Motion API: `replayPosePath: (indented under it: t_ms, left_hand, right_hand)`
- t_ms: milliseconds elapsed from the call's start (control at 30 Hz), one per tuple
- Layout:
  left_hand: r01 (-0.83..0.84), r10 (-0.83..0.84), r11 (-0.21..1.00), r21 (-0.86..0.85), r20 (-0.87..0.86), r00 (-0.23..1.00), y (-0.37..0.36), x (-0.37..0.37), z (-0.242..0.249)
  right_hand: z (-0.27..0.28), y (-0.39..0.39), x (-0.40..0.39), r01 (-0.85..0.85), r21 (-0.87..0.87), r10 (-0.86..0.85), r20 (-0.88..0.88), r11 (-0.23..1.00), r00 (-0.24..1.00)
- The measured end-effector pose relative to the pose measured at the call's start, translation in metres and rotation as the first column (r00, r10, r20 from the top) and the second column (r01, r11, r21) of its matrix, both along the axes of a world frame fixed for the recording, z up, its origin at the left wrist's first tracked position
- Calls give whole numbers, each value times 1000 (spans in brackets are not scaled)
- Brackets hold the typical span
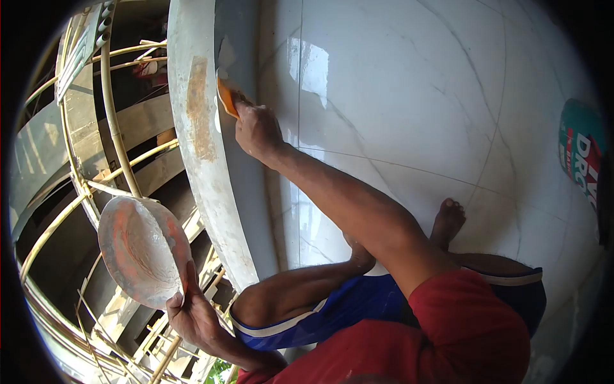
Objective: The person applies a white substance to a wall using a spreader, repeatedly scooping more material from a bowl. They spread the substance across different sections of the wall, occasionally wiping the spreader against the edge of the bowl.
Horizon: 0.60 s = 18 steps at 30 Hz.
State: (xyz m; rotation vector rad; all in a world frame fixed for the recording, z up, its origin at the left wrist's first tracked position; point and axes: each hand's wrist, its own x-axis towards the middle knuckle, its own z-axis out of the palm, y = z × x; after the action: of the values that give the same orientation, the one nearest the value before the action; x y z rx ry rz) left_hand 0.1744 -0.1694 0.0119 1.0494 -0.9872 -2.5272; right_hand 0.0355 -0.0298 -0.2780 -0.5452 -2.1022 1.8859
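Note:
My right hand (259, 131) is closed round an orange putty scraper (226, 99). The scraper's edge lies against the inner side of a low grey-and-white ledge (220, 192), beside a brown patch (201, 109) on the ledge's top. Out beyond the ledge, my left hand (195, 313) grips the rim of a round bowl (118, 240), tilted so that its inside faces me. White paste (153, 249) coats part of the bowl, and its outer rim is stained reddish. The left fingers are partly hidden behind the bowl.
Glossy white marble-look tiles (396, 96) cover the floor to the right of the ledge. A green bucket with printed lettering (579, 144) stands at the far right. Bamboo poles (115, 128) form scaffolding over a drop on the left. My bare foot (449, 221) rests on the tiles.

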Motion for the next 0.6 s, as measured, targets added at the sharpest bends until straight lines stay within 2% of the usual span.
replayPosePath:
  t_ms: [33,100,133,167,200,267,367,433,500,600]
  left_hand:
    - [35,-35,998,-45,-7,999,-1,-4,-4]
    - [66,-67,993,-100,-8,998,0,-9,-7]
    - [77,-76,993,-91,22,997,3,-10,-8]
    - [91,-88,993,-77,50,995,6,-12,-9]
    - [107,-107,994,11,30,994,12,-11,-8]
    - [126,-126,992,22,24,992,19,-9,-7]
    - [108,-108,994,-1,33,994,19,-7,-4]
    - [90,-89,992,-84,22,996,13,-5,-4]
    - [89,-88,991,-102,18,996,10,-7,-6]
    - [84,-84,988,-126,7,996,20,-12,-8]
  right_hand:
    - [-3,15,4,12,3,-12,-4,1000,1000]
    - [-7,40,15,-101,-174,109,41,980,993]
    - [-5,53,4,-87,-204,124,178,975,976]
    - [-12,56,-11,45,-226,4,209,973,978]
    - [-14,65,-26,68,-203,-29,190,977,981]
    - [-9,76,-48,90,-180,-59,168,980,984]
    - [1,74,-57,23,-77,-13,132,997,991]
    - [10,62,-40,-21,-209,41,89,978,995]
    - [2,48,-25,-4,-147,10,38,989,999]
    - [-1,57,-1,-114,-313,138,57,943,989]
